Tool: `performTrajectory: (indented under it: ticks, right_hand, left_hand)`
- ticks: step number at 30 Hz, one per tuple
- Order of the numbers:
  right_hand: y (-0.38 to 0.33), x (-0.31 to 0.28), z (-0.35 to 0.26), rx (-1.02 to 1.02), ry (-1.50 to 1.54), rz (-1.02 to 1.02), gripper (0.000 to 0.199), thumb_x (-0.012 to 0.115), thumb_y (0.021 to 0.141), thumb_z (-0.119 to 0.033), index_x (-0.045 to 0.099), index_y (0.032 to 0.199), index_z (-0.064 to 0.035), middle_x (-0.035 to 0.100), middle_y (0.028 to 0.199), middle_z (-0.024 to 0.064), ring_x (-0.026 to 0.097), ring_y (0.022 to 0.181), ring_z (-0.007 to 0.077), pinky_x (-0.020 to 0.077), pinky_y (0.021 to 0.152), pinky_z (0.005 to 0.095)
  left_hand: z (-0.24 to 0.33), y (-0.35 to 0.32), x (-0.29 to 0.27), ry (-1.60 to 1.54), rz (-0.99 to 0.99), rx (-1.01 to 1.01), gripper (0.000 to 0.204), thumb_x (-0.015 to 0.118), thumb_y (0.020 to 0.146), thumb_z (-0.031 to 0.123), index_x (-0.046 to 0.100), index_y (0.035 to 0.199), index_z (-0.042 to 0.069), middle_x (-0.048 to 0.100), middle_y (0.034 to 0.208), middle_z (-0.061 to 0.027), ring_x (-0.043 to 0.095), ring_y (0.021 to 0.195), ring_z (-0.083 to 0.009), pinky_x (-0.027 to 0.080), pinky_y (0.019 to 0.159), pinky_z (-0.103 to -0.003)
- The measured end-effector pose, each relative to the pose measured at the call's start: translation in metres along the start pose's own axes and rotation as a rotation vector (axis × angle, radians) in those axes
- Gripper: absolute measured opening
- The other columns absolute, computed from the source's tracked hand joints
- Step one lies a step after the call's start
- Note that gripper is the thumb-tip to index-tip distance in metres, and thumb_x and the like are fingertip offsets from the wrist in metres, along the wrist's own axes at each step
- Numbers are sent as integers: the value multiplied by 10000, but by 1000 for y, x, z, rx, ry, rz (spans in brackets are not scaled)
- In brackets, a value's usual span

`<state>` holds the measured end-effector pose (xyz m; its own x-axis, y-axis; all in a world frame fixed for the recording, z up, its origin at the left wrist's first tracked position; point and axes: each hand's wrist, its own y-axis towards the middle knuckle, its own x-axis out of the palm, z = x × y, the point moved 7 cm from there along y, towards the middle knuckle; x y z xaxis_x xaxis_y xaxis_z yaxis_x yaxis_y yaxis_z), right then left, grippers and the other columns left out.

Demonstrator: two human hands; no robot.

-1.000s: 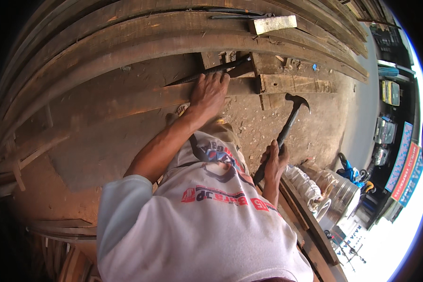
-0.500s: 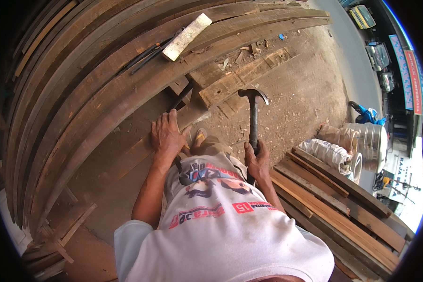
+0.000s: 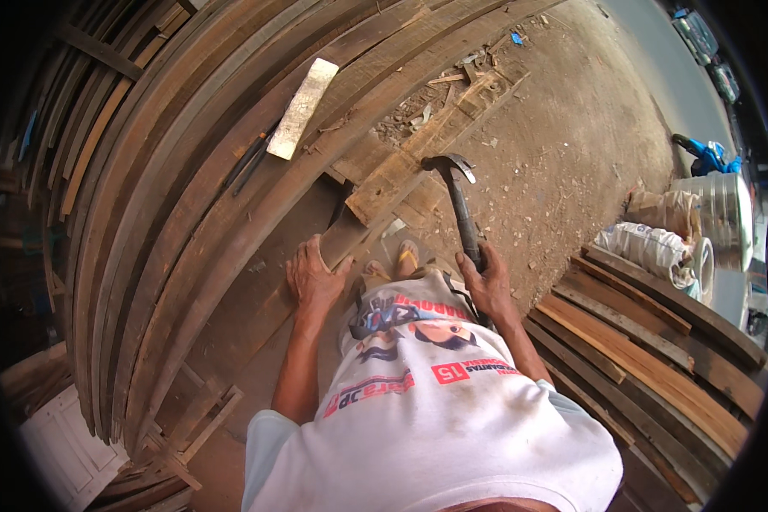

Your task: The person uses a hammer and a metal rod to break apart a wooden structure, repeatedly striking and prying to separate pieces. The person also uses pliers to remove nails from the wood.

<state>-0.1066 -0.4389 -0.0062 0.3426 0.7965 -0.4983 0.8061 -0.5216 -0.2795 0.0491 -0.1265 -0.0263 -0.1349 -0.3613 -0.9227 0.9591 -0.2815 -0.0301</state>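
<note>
My right hand [image 3: 488, 282] is wrapped round the dark handle of a claw hammer [image 3: 461, 200]. The hammer's head overlaps the near side of a rough, notched wooden beam [image 3: 401, 175]; whether it touches cannot be told. My left hand [image 3: 314, 277] grips a wooden plank [image 3: 341, 243], thumb on one side and fingers on the other. That plank runs out from under the beam's near end. Just beyond the left fingers, a dark bar [image 3: 340, 206] shows in part beside the plank.
Long stacked boards [image 3: 222, 183] curve along the left, bearing a whitish block [image 3: 303, 109] and a thin dark tool [image 3: 249, 160]. More planks [image 3: 648, 354] lie at right, near white sacks [image 3: 648, 247] and a metal drum [image 3: 717, 213]. Wood chips litter the dirt floor [image 3: 555, 171].
The whole view has shifted and turned slightly. The hammer's head has come closer to the notched beam and its handle leans more. The dark bar by my left hand shows less.
</note>
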Motion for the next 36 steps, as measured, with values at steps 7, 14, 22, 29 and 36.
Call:
performTrajectory:
  ticks: [7,14,22,29,36]
  right_hand:
    - [26,-4,18,39,162,23,365,729,980,-348,622,1047,-5,546,719,27,497,636,113,419,568,320]
    - [38,-9,21,64,254,-28,357,729,999,-350,588,1088,-34,516,717,-33,473,576,68,388,504,261]
    - [44,-25,22,-31,126,-5,373,730,976,-351,622,1032,2,528,697,46,486,641,151,426,573,356]
    - [48,-41,33,-4,195,37,359,731,978,-335,622,1053,-1,527,710,29,488,646,138,428,583,342]
    - [39,-53,48,33,164,89,390,717,982,-373,619,1052,-3,559,724,70,526,657,177,449,608,364]
  left_hand:
    - [21,18,-15,-167,-170,134,862,816,811,332,421,1539,93,576,1397,-221,550,1306,-407,445,1079,-523]
    - [25,23,-17,-225,-241,39,858,820,820,461,483,1503,66,566,1435,-241,547,1328,-420,449,1096,-509]
    - [32,28,-2,-104,-145,-78,922,800,788,646,584,1409,1,616,1345,-254,580,1270,-432,467,1067,-511]
    - [-17,71,5,-301,-491,-192,1031,552,872,837,639,1336,-79,656,1313,-273,605,1270,-367,470,1050,-462]
    - [-34,88,12,-618,-764,-369,851,516,946,778,755,999,-37,732,910,-143,682,843,-211,526,810,-355]
